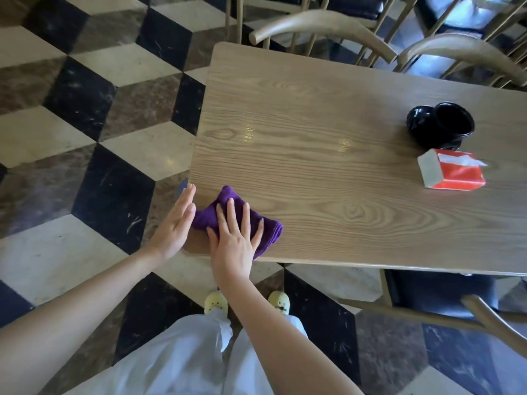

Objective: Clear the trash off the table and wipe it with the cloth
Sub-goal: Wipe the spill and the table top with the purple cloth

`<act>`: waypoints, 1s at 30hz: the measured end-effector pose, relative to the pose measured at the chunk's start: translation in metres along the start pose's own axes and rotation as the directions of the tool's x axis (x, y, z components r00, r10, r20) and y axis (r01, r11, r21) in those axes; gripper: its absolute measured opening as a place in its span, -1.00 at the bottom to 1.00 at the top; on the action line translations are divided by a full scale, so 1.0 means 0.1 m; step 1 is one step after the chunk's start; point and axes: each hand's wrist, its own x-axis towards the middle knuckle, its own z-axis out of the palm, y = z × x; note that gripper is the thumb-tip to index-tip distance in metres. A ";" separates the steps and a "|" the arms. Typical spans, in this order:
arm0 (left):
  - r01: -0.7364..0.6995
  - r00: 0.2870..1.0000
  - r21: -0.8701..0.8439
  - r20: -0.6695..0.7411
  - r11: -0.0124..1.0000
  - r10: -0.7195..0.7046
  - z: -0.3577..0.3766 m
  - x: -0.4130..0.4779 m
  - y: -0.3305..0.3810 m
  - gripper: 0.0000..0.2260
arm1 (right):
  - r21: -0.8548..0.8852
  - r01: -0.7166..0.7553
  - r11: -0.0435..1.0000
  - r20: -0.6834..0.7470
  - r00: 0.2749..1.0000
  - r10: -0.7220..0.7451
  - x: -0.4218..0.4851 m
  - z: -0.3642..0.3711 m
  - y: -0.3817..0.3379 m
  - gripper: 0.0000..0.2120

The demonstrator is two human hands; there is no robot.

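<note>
A folded purple cloth (271,228) lies on the near left corner of the wooden table (313,124). My right hand (235,240) presses flat on the cloth with its fingers spread. My left hand (176,220) is held flat and open at the table's left edge, its fingertips touching the cloth's left side and holding nothing. A red and white tissue box (453,173) lies on the right part of the table. Just behind it stand two black glossy cups (440,125).
Wooden chairs with black seats stand behind the table (328,24) and at its near right side (456,297). The floor is a black, brown and cream cube-pattern tile (85,138). My white trousers and yellow shoes show below.
</note>
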 end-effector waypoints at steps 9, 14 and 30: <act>-0.098 0.974 0.191 -0.181 0.977 0.134 -0.14 -0.05 0.03 -0.66 | -0.049 0.131 0.990 0.066 0.990 -0.128 0.04 0.03 -0.18 -0.50; 0.016 0.953 0.149 -0.301 0.989 0.029 -0.21 -0.07 0.06 -0.73 | 0.016 0.292 0.956 0.169 0.942 -0.290 0.05 -0.07 -0.10 -0.47; 0.406 0.912 0.142 -0.003 0.903 -0.410 -0.36 0.03 0.46 -0.78 | 0.101 -0.050 0.994 0.240 0.970 0.024 0.46 -0.72 0.13 -0.67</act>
